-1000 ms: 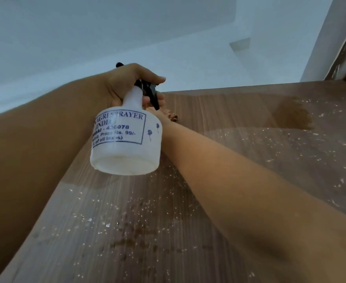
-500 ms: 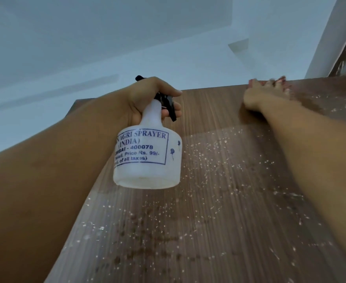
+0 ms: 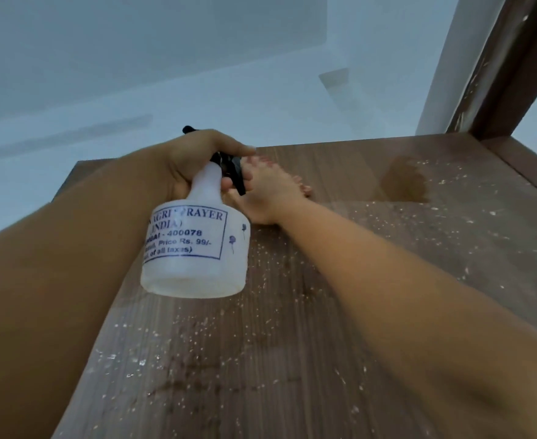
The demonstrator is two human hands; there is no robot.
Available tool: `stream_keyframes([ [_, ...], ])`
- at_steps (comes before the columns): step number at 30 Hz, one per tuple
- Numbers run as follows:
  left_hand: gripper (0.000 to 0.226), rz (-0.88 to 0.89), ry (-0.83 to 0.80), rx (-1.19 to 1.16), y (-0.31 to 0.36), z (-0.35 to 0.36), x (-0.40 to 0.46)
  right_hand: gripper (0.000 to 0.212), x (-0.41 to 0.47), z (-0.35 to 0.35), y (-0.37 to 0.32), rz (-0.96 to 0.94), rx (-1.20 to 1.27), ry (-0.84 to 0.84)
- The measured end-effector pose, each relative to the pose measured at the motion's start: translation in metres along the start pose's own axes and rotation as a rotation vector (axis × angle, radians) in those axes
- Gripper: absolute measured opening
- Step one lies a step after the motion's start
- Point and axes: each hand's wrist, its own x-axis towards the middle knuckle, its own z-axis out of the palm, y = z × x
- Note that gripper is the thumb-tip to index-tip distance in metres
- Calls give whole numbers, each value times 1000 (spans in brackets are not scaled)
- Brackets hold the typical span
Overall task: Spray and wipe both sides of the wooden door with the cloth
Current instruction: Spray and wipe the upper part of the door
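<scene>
Looking steeply up along the wooden door point(image 3: 340, 327), its long axis running from the bottom of the view to a straight top edge far above. Showing brown laminate with fine parallel grain lines along that axis, glossy, freckled with pale droplets and specks, with a darker wet patch near the bottom centre.

Crossing the lower left: a bare forearm, blocking that side of the panel. Ending in the left hand point(image 3: 197, 163), clenching round the neck of a spray bottle point(image 3: 197, 248), thumb lying over the black trigger head, nozzle aiming at the door and up toward its top. Hanging below the fist: a squat, round-shouldered body of translucent white plastic, flat base facing the camera, blue boxed lettering on its side, covering part of the panel behind.

Reaching up from the lower right: the other forearm, with the right hand point(image 3: 273, 191) lying against the door just beyond the bottle, fingers spread loosely, fingertips partly hidden by the trigger; possibly pressing something flat underneath, though nothing certain showing.

Sitting further right on the panel: a dull brown smudge point(image 3: 406, 185). Rising beyond at upper right: a dark door frame point(image 3: 520, 68), paint-flecked. Closing the view above: pale wall and ceiling point(image 3: 166, 58).
</scene>
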Motion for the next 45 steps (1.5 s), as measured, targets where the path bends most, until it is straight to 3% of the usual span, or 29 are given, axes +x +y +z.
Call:
stream_keyframes([
  [3,21,-47,14,-11,-8,3,-2,56,-14,-42,61,226,-261,-48],
  [6,22,-83,34,17,-19,1,-12,56,-40,-72,115,481,-298,-101],
  [12,23,-132,73,15,-36,-6,-31,56,-69,-71,108,700,-254,-68],
  [15,24,-135,70,16,-38,-5,-38,57,-67,-49,63,591,-273,-38],
  [22,28,-134,59,-41,-22,-10,-52,54,-72,-2,-75,-114,-231,-255],
  [26,35,-118,105,-34,-16,-16,-60,53,-76,-6,-63,-171,-204,-283],
  [28,34,-133,101,-16,-16,-16,-65,55,-74,-16,-31,-49,-268,-230],
  [33,29,-132,133,24,-22,-33,-83,55,-100,-59,59,490,-287,-108],
  [37,29,-132,150,55,-19,-64,-100,57,-112,-47,31,713,-238,-65],
  [40,27,-110,173,47,-11,-89,-109,58,-91,-14,-37,596,-231,-78],
  [45,19,-83,179,56,-7,-119,-124,55,-64,43,-176,-15,-244,-207],
])
